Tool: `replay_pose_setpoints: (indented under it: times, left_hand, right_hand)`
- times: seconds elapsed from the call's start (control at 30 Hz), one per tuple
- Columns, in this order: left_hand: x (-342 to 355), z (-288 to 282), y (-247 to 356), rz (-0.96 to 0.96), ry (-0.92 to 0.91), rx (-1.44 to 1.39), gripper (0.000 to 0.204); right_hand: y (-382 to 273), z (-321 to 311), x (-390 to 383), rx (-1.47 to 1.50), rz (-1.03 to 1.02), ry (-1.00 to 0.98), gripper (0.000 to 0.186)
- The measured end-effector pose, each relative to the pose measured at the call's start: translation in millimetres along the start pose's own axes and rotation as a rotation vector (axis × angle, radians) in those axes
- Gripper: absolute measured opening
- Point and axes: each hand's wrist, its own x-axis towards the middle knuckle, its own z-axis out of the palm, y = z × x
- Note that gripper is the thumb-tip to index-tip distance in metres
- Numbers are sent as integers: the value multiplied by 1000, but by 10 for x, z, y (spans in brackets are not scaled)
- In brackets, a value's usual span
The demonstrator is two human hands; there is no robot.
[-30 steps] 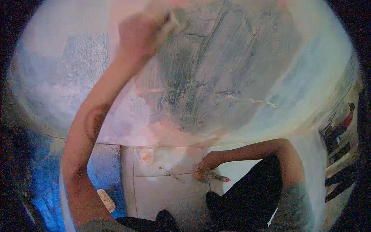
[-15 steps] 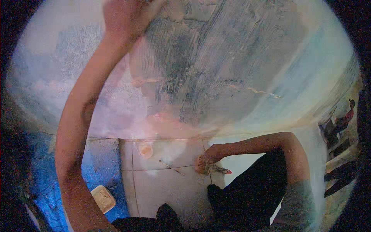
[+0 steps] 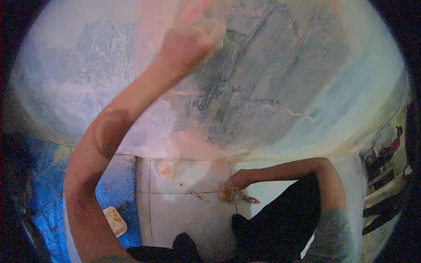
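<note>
My left arm reaches up across a large painted wall (image 3: pixel 272 70) streaked with grey, pink and pale blue. At its end my left hand (image 3: pixel 190 44) is smeared by motion against the wall; it looks curled, with a pale blurred patch at the fingers that I cannot make out. Lower down, my right hand (image 3: pixel 237 180) rests close to the tiled floor, its fingers closed round a paintbrush (image 3: pixel 252 200). The brush's red-tipped handle end points right. A thin stick (image 3: pixel 195 193) lies on the tiles to the left of it.
A small round pale cup (image 3: pixel 166 171) stands on the tiles (image 3: pixel 184 223) by the wall's foot. To the left, a blue sheet (image 3: pixel 118 184) covers the floor, with a cream rectangular tub (image 3: pixel 115 221) on it. My dark-clad knee (image 3: pixel 280 215) is beside my right arm. A person (image 3: pixel 395 139) appears at the far right.
My left hand has swept right and down across the wall. The right hand has shifted slightly left and down with the paintbrush. The view has moved a little.
</note>
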Motion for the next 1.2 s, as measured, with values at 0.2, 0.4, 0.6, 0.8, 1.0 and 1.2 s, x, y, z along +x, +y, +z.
replay_pose_setpoints:
  times: [0.2,0.4,0.6,0.8,1.0,1.2]
  left_hand:
    - [195,-172,-198,-282,-368,201,26]
    - [23,-210,-231,-200,-96,110,21]
    - [-70,-112,-48,71,-122,103,19]
    - [233,-235,-579,-283,162,95,16]
    - [-249,12,96,235,3,31,16]
    - [-50,-82,169,56,-19,17,9]
  right_hand:
    - [189,180,76,10,-59,160,32]
    - [-74,-52,-144,168,-1,0,36]
    - [-169,-89,-155,-95,-120,113,37]
    - [193,113,172,39,-53,-48,36]
    - [286,220,184,102,-218,8,35]
    - [134,52,59,117,-166,-35,32]
